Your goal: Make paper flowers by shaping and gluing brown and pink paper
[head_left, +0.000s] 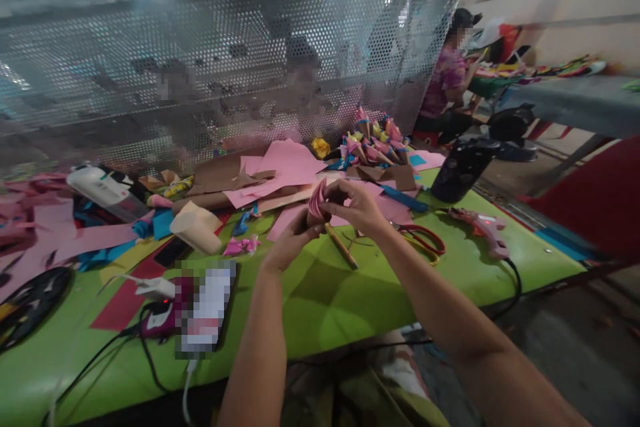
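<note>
A small pink layered paper piece (317, 203) is held up between my two hands above the green table. My left hand (296, 240) is closed round its lower left side. My right hand (356, 205) pinches its right edge with thumb and fingers. Just below them a thin yellow-brown stick (342, 247) slants over the table. Pink paper sheets (280, 170) lie behind my hands. Scissors with red and yellow handles (425, 240) rest to the right, partly behind my right forearm.
A pink glue gun (487, 230) and a dark tumbler (463, 167) stand or lie at the right of the green table (330, 317). A phone (207, 307) and power strip (163, 317) are left. Finished paper cones (373, 140) sit behind. A person (447, 80) sits beyond.
</note>
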`<state>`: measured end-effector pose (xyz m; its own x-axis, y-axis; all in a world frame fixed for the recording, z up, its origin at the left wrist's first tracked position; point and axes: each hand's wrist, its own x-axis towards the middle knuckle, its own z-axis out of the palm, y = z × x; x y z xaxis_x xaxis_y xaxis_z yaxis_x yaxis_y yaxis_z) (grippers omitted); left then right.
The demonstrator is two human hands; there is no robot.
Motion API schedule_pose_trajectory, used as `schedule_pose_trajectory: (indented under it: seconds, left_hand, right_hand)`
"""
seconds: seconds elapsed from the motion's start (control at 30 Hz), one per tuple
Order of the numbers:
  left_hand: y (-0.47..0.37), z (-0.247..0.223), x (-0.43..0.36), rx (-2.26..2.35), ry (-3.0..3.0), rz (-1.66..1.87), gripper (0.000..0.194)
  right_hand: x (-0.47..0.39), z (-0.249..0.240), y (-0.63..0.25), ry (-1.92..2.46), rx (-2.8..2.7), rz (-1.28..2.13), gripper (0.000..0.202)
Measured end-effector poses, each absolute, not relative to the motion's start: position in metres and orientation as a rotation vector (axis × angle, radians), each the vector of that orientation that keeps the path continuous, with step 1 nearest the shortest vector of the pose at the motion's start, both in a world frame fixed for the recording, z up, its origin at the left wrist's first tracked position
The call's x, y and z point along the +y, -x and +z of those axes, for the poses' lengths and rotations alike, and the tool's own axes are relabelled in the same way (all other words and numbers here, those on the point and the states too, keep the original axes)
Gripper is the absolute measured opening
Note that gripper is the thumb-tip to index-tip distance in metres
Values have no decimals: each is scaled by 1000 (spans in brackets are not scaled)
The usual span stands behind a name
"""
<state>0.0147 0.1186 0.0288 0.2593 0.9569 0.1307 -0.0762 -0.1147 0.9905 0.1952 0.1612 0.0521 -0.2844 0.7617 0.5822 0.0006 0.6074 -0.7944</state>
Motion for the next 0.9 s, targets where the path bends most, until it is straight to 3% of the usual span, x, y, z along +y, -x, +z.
schedule_pose_trajectory:
  seconds: [0.33,0.63,0.9]
  left_hand:
    - [-11,25,121,977,-1341,1233,49]
    - [-16,25,120,989,-1284,1245,53]
    - [-14,22,119,1026,-1284,1238,53]
  right_hand:
    - [158,62,-202,635,-1623,821,30]
    - [158,51,-192,606,-1810,664,5]
    - [158,48,-193,577,-2003,535,11]
